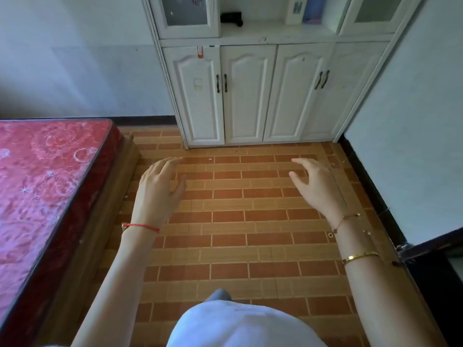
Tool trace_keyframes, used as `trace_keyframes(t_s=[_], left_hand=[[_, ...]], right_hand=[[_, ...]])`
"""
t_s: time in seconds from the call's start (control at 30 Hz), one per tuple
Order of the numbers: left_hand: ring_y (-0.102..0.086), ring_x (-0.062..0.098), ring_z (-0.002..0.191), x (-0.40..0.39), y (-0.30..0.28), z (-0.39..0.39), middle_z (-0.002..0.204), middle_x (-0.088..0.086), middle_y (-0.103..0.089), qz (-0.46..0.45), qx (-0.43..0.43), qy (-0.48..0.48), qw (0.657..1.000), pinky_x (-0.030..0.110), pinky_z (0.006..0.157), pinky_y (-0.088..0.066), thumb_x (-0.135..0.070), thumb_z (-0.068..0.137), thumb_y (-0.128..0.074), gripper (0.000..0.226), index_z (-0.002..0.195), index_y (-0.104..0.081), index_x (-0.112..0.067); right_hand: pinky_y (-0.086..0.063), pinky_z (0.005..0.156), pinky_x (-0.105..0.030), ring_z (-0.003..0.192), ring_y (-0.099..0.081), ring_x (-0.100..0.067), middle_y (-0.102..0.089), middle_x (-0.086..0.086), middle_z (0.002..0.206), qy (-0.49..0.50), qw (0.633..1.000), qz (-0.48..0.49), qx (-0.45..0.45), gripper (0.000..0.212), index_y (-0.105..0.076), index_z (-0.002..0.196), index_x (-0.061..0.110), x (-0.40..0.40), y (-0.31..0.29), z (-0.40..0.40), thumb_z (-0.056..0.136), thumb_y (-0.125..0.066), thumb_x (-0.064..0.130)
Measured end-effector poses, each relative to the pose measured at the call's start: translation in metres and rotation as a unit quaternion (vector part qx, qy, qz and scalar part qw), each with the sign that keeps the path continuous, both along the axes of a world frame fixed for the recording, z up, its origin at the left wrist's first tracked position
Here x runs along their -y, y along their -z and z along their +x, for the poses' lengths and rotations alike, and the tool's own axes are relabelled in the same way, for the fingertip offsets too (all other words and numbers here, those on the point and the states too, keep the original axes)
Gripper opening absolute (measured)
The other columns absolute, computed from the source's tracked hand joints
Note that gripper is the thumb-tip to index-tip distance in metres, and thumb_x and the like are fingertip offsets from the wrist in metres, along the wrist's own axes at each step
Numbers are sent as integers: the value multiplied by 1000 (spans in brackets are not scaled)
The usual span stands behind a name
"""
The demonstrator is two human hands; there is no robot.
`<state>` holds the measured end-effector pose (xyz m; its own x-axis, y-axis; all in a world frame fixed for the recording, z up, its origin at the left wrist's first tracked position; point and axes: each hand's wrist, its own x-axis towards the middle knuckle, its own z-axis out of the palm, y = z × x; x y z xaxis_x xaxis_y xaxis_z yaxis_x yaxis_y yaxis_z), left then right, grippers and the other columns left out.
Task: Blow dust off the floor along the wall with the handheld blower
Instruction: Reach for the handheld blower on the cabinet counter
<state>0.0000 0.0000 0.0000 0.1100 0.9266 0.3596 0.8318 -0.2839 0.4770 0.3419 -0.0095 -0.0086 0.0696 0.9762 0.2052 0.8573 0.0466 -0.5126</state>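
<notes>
Both hands, left hand (160, 186) and right hand (316, 187), hover empty with loose, open grip above the orange brick-patterned tile floor (233, 236).

A white cabinet (253, 93) with 4 lower doors stood against the far side. On its open shelf sat a small black object (231, 18), possibly a device. A red floral mattress (42, 176) lay at left on a wooden bed frame (100, 209).
</notes>
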Motion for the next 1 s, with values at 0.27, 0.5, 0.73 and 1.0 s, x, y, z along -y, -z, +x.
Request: trace_keyframes(t_s=[0.27,0.5,0.73,1.0], left_hand=[[-55,29,125,-33,15,19,130,9,-63,-11,5,0,1000,54,105,-45,-18,93,-61,38,130,-60,-12],[-54,29,125,-116,29,31,130,9,-62,-24,4,6,1000,54,105,-44,-20,94,-60,37,130,-59,-12],[-55,32,124,-245,21,37,129,11,-63,-29,3,9,1000,55,104,-44,-22,94,-60,37,130,-59,-12],[-53,28,126,-385,10,55,132,7,-60,-33,-9,58,998,54,107,-43,-21,94,-57,40,133,-56,-16]], right_hand=[[-42,105,-33,128,-51,-21,-58,-4,135,1,1000,-7,-11,38,-56,133,14,-30,9,14,98,-53,28],[-40,107,-31,129,-50,-19,-57,-3,136,1,1000,-24,-14,38,-55,134,14,-108,28,20,99,-51,29],[-35,102,-22,128,-51,-18,-56,-3,138,8,999,-32,-15,39,-54,135,15,-233,11,14,99,-51,29],[-39,102,-25,126,-51,-17,-58,-1,135,33,999,-13,-12,40,-54,135,15,-354,-2,22,99,-50,31]])
